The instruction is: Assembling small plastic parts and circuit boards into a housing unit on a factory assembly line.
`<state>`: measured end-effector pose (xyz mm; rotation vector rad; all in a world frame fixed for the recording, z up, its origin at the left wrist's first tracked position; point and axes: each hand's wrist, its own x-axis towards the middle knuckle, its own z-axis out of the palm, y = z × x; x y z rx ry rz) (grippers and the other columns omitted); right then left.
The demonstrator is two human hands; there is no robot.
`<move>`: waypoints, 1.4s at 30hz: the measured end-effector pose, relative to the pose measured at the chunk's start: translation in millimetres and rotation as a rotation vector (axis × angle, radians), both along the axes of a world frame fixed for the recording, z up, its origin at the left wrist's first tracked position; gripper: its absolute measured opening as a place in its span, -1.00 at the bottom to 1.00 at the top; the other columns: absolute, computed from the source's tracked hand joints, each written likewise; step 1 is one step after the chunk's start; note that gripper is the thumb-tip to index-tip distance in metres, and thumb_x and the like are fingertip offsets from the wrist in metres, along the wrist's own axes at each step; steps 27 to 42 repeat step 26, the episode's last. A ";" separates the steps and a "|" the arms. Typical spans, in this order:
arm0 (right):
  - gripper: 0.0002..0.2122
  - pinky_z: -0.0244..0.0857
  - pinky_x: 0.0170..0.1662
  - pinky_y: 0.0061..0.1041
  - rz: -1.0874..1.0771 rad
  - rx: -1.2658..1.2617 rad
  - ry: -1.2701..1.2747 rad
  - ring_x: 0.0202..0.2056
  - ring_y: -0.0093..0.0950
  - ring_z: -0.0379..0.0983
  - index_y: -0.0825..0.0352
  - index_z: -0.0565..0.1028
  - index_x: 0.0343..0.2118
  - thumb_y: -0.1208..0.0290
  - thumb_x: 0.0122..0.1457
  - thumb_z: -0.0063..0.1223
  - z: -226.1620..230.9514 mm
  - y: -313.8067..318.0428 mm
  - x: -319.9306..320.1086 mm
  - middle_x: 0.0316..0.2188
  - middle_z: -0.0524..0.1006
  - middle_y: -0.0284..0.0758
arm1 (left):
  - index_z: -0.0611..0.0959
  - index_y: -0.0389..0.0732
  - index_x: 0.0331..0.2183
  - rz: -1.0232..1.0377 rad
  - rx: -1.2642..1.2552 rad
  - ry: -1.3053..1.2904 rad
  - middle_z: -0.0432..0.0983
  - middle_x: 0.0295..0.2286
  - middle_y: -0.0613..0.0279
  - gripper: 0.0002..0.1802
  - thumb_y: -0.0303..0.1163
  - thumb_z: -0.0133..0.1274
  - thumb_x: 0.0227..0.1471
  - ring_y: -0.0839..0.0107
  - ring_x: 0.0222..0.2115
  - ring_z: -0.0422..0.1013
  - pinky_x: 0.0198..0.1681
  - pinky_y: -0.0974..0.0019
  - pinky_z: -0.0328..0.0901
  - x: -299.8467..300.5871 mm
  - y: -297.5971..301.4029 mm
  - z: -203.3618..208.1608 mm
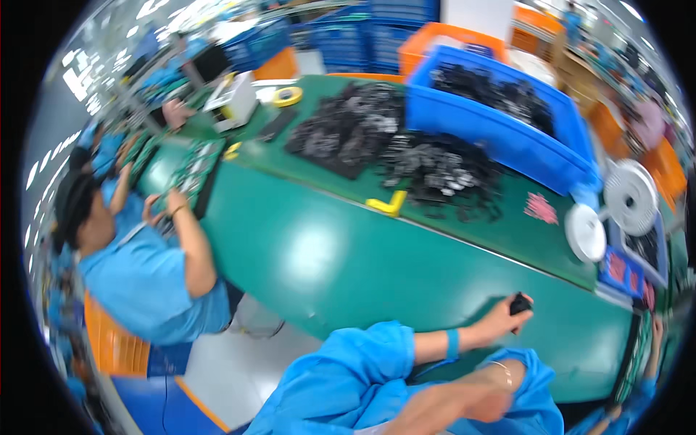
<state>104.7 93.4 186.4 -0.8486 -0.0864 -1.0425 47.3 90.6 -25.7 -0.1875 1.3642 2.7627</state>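
Observation:
My left hand (494, 324), with a blue band at the wrist, is above the right part of the green work surface (348, 283). Its fingers are closed round a small black object (519, 304) whose exact kind does not show. Nearer to me, my right arm lies across my front, with a thin bracelet (505, 373) near the blue sleeve. Motion smears my right hand (453, 402), and its fingers cannot be made out.
Beyond the strip sit heaps of black parts (442, 170), a blue bin (500, 156) of black parts, pink pieces (540, 208) and white reels (631, 197). A yellow L-shaped marker (388, 204) lies near the ledge. At left, a co-worker (152, 275) handles boards.

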 end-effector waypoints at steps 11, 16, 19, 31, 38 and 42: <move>-0.23 0.10 0.12 -0.22 -0.297 -0.364 0.275 0.04 -0.10 0.30 0.45 0.22 0.12 -0.18 0.07 0.04 -41.3 25.3 -12.2 0.08 0.27 -0.03 | 0.39 -0.12 -0.10 -0.091 -0.006 0.022 0.26 -0.54 0.39 -0.72 -0.34 0.01 0.15 0.60 -0.64 0.24 -0.56 0.44 0.20 -4.5 -6.4 2.3; -0.27 0.16 0.02 -0.09 -0.568 -0.565 0.313 -0.01 0.02 0.26 0.58 0.26 0.03 -0.14 0.15 -0.03 -46.3 30.3 -13.0 0.04 0.20 0.10 | 0.38 -0.13 -0.10 -0.077 0.004 0.012 0.25 -0.54 0.37 -0.74 -0.38 -0.02 0.16 0.60 -0.63 0.22 -0.55 0.43 0.19 -1.0 -13.8 2.4; -0.28 0.21 -0.04 -0.02 -0.786 -0.671 0.387 -0.04 0.10 0.23 0.66 0.28 -0.03 -0.12 0.19 -0.08 -30.7 47.4 -6.1 0.02 0.15 0.17 | 0.38 -0.14 -0.10 -0.117 0.008 0.025 0.26 -0.54 0.36 -0.74 -0.38 -0.02 0.16 0.59 -0.63 0.22 -0.55 0.44 0.20 -2.0 -5.6 13.2; -0.49 0.25 -0.21 -0.13 -0.799 -0.439 0.028 -0.25 -0.19 0.25 0.51 0.32 -0.08 0.04 0.22 -0.05 -5.3 17.9 18.1 -0.15 0.24 -0.03 | 0.36 -0.14 -0.07 -0.102 -0.030 0.007 0.27 -0.53 0.35 -0.70 -0.37 -0.02 0.16 0.57 -0.62 0.23 -0.53 0.41 0.23 1.9 -10.2 9.7; -0.49 0.25 -0.21 -0.13 -0.799 -0.439 0.028 -0.25 -0.19 0.25 0.51 0.32 -0.08 0.04 0.22 -0.05 -5.3 17.9 18.1 -0.15 0.24 -0.03 | 0.36 -0.14 -0.07 -0.102 -0.030 0.007 0.27 -0.53 0.35 -0.70 -0.37 -0.02 0.16 0.57 -0.62 0.23 -0.53 0.41 0.23 1.9 -10.2 9.7; -0.49 0.25 -0.21 -0.13 -0.799 -0.439 0.028 -0.25 -0.19 0.25 0.51 0.32 -0.08 0.04 0.22 -0.05 -5.3 17.9 18.1 -0.15 0.24 -0.03 | 0.36 -0.14 -0.07 -0.102 -0.030 0.007 0.27 -0.53 0.35 -0.70 -0.37 -0.02 0.16 0.57 -0.62 0.23 -0.53 0.41 0.23 1.9 -10.2 9.7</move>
